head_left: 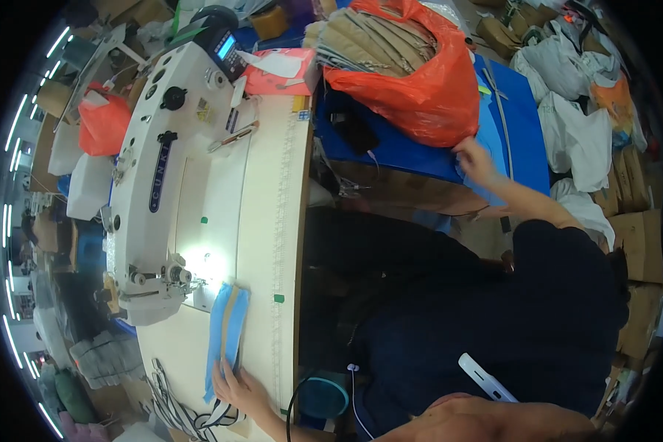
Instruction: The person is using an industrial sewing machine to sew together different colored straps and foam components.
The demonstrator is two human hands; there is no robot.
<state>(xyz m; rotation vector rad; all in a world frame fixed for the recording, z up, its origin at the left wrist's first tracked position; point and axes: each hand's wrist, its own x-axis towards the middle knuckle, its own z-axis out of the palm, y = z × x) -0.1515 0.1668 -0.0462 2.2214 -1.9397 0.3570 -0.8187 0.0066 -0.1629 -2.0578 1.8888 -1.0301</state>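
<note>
My left hand (233, 384) rests with spread fingers on the lower end of a light blue strip (236, 317) with a tan band down its middle. The strip lies on the cream table (269, 206), just below the lit needle area of a white sewing machine (144, 228). My right hand (473, 156) is at the lower edge of a red plastic bag (431, 110) holding tan folded pieces (368, 40), beside light blue material (490, 134) on a dark blue surface. Its fingers are curled; what they hold, if anything, is hidden.
A black phone (352, 131) with a cable lies left of the red bag. A pink box (280, 81) sits behind the machine. Striped straps (191, 412) lie at lower left, a teal bin (323, 394) below the table edge. White sacks (574, 132) and cardboard boxes (637, 243) crowd the right.
</note>
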